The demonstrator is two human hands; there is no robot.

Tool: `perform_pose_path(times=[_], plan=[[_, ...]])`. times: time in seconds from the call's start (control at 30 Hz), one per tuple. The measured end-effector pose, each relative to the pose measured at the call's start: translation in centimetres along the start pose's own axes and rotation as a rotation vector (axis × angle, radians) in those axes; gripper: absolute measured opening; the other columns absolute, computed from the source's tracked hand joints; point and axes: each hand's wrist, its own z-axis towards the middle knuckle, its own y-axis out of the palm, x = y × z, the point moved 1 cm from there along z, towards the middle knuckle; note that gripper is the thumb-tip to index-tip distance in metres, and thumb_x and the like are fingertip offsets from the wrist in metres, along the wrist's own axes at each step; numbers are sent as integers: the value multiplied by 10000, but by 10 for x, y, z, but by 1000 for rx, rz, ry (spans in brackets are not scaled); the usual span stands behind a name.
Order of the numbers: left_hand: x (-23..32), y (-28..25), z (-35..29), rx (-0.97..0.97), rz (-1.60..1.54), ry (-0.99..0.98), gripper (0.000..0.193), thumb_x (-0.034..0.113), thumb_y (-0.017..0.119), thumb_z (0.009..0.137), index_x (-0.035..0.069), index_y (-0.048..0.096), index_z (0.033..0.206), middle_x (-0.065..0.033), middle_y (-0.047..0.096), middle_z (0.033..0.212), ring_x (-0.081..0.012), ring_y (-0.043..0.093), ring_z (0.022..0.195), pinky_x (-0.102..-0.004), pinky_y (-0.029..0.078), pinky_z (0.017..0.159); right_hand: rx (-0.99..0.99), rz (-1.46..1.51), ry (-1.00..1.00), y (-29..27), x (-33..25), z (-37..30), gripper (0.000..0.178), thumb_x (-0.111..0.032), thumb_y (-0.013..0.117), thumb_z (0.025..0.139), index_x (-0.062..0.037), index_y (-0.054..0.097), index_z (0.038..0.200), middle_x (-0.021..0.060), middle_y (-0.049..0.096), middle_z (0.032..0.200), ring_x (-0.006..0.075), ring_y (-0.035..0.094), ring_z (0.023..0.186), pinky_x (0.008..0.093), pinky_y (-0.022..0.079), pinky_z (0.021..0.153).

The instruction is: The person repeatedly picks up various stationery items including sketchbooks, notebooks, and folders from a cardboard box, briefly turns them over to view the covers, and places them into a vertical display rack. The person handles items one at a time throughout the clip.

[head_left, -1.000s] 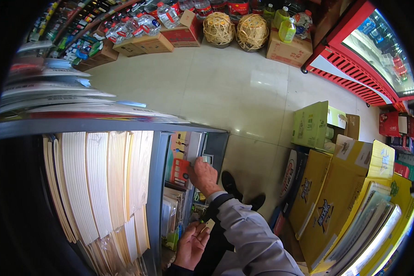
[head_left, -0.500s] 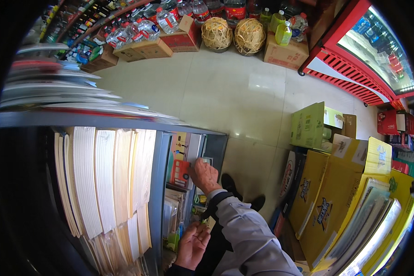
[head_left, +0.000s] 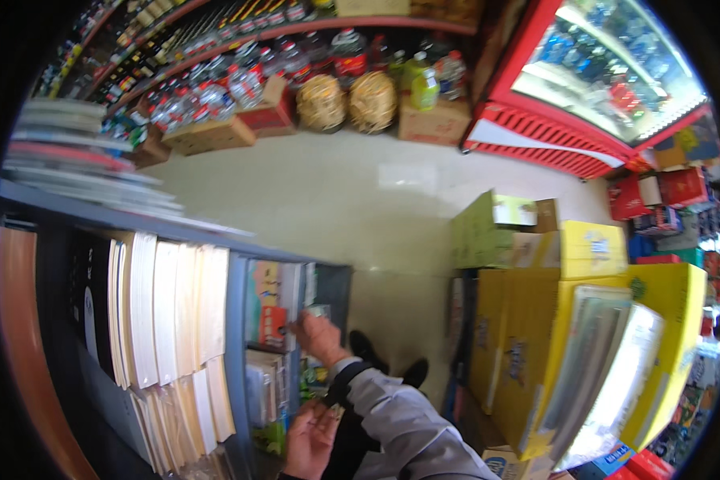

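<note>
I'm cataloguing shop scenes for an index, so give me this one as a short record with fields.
Right hand: at the grey shelf unit, beside a red bus picture; grip unclear
Left hand: lower in view, fingers curled; contents unclear
Shelf: tightly packed paper stacks
Right side: yellow carton, green carton
Far side: plastic bottles, two round woven objects, red-framed drinks cooler
</note>
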Motion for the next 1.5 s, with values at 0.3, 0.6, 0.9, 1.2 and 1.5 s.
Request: perform_pose_path(times=[0.3, 0.6, 0.9, 1.2, 1.5], plan=[[-14, 95, -33, -124, 254, 43, 195, 208, 592, 1029, 90, 655, 1170, -1, 723, 1051, -125, 687, 967, -287, 568, 835, 124, 304, -174, -169, -92, -161, 201, -260, 568, 1009, -60, 562, 1015, 162, 694, 788, 358, 720, 784, 456, 540, 692], [-95, 181, -88, -601, 718, -290, 227, 132, 560, 1024, 35, 616, 1222, -154, 716, 1132, -287, 703, 1070, -441, 572, 945, 943, 157, -108, -297, -17, -377, 188, -54, 691, 930, -55, 650, 1113, 104, 678, 893, 180, 652, 729, 313, 535, 643], [-211, 214, -85, -880, 1196, -458, 286, 247, 599, 1048, 25, 580, 1227, -93, 665, 1197, -200, 648, 1122, -368, 552, 959, 1413, -378, 427, -377, 105, -500, 344, -157, 659, 877, -4, 605, 1181, 189, 653, 1160, 394, 590, 1136, 486, 459, 987], [-236, 212, -84, -821, 1303, -325, 277, 232, 624, 1024, 19, 559, 1189, -128, 661, 1201, -233, 699, 1035, -380, 582, 907, 1299, -454, 462, -337, 105, -517, 465, -208, 646, 893, 4, 577, 1302, 184, 607, 1350, 395, 518, 1307, 493, 385, 1094], [-227, 223, -100, -804, 1396, -48, 256, 187, 718, 956, 15, 612, 1114, -63, 685, 1005, -153, 693, 885, -335, 607, 743, 1309, -312, 414, -315, 93, -532, 432, -166, 670, 878, -28, 605, 1281, 154, 638, 1303, 365, 543, 1245, 472, 409, 1043]])
